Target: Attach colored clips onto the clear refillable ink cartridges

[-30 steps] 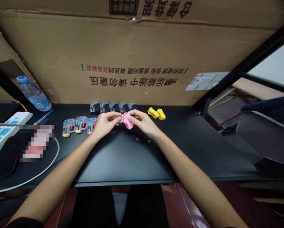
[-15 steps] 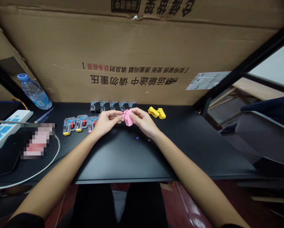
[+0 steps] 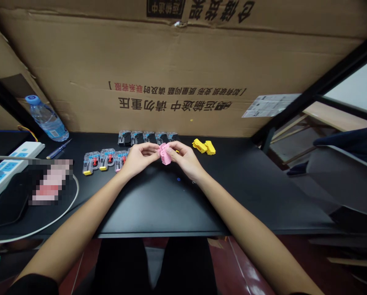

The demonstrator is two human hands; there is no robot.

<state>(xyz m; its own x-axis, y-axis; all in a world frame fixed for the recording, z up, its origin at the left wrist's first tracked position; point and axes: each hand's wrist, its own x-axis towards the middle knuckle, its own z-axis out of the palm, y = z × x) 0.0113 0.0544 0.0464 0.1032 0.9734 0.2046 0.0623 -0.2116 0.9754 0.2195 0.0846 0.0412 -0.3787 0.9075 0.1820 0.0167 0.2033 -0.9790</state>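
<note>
Between my two hands, above the far half of the dark table, is a small pink plastic piece [image 3: 165, 157]. My left hand [image 3: 141, 157] pinches its left side with the thumb and fingers. On the other side my right hand [image 3: 185, 159] grips it the same way, and the fingertips hide part of it. Left of my hands lie clear toy guns [image 3: 106, 158] with red parts and yellow or pink tips. A row of clear and black toy guns [image 3: 149, 137] lies behind them. Two yellow plastic pieces [image 3: 204, 146] rest beyond my right hand.
A tall cardboard sheet [image 3: 159, 57] stands behind the table [image 3: 161, 213]. On the left are a water bottle [image 3: 48, 119], a screwdriver [image 3: 59, 149], a white power strip [image 3: 14, 169], a dark phone-like slab [image 3: 8, 205] and a white cable [image 3: 74, 200]. A tiny blue bit [image 3: 178, 179] lies in front.
The pink piece has turned slightly between my fingers, and both hands have stayed in nearly the same place. The whole view has shifted a little.
</note>
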